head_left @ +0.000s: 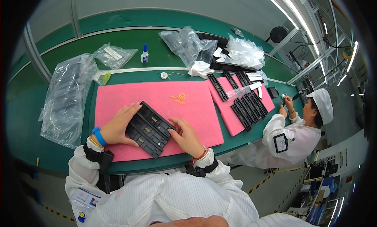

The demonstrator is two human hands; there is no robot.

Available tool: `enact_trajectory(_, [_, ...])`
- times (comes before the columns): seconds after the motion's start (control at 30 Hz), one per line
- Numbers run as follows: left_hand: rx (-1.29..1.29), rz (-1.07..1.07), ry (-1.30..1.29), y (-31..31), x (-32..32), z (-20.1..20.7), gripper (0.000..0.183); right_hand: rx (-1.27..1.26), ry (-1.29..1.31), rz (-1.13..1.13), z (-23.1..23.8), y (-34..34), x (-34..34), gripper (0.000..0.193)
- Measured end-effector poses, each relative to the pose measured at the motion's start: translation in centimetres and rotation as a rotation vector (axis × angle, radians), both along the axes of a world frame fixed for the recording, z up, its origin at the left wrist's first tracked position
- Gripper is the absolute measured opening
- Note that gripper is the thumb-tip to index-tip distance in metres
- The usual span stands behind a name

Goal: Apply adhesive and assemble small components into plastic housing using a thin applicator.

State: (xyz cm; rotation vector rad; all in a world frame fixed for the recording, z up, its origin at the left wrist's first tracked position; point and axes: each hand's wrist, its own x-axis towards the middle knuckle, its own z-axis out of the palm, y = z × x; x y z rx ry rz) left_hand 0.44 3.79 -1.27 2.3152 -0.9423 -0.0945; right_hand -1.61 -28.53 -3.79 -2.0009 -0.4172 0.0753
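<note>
Several black plastic strips with recesses and small brass-coloured pieces (150, 129) lie side by side, slanted, on a pink foam mat (196, 109). My left hand (118, 125) grips their left side, fingers at the upper corner and thumb at the lower edge. At their right edge, my right hand (186, 137) is closed, thumb and curled fingers against the strips. Whether a small part sits between those fingers is hidden. A little pile of tiny yellowish pieces (179, 98) lies on the mat beyond the strips.
More black strips (249, 109) lie on a second pink mat at right. Behind stand a blue-capped bottle (145, 54), a small round white container (163, 75) and a black bin (235, 66) with plastic wrap. Clear bags (66, 101) lie left. A co-worker (294, 136) works at right.
</note>
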Motion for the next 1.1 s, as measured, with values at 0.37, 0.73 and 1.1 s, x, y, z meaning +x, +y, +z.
enact_trajectory(0.37, [0.008,0.013,-0.009,0.1,-0.1,-0.6,0.131,0.463,0.368,-0.094,0.2,-3.4,0.2,0.034])
enact_trajectory(0.73, [-0.028,0.039,0.024,0.3,0.1,-0.4,0.127,0.484,0.037,-0.662,0.1,-20.0,-1.8,0.019])
enact_trajectory(1.1, [-0.05,0.046,0.046,0.4,0.1,-0.4,0.122,0.364,-0.095,-0.805,-3.0,-23.2,-2.5,0.017])
